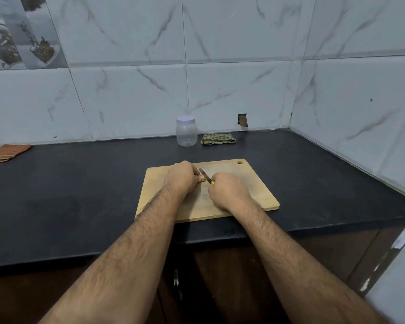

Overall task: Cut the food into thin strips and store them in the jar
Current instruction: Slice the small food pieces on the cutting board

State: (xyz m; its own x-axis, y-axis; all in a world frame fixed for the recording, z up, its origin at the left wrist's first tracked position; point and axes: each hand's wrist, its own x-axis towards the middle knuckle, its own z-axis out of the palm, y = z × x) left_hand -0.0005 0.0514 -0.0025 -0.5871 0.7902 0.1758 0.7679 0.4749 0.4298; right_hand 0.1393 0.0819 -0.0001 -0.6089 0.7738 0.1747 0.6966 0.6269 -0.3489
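On the board [255, 195], near the front edge of the dark bench [80, 195], the left hand [181, 177] curled over a small tan piece of food [201, 178], its fingers pinning it so that only one end showed. The right hand [227, 191] gripped the yellow handle of a knife [205, 175], fingers wrapped tight, with the dark blade lying against the exposed end of the food. The jar [186, 134] stood well behind the board by the wall, its pale lid on, a folded cloth [218, 138] just beside it; it looked empty, so the work seemed at an early stage. To cut well here, the holding fingertips probably needed to stay tucked back from the blade, since the piece was small and the gap between hand and edge was slight. Short, straight strokes taken close to the end would likely give thin strips; a slipping piece was the main risk. The lid would have to come off before storing.
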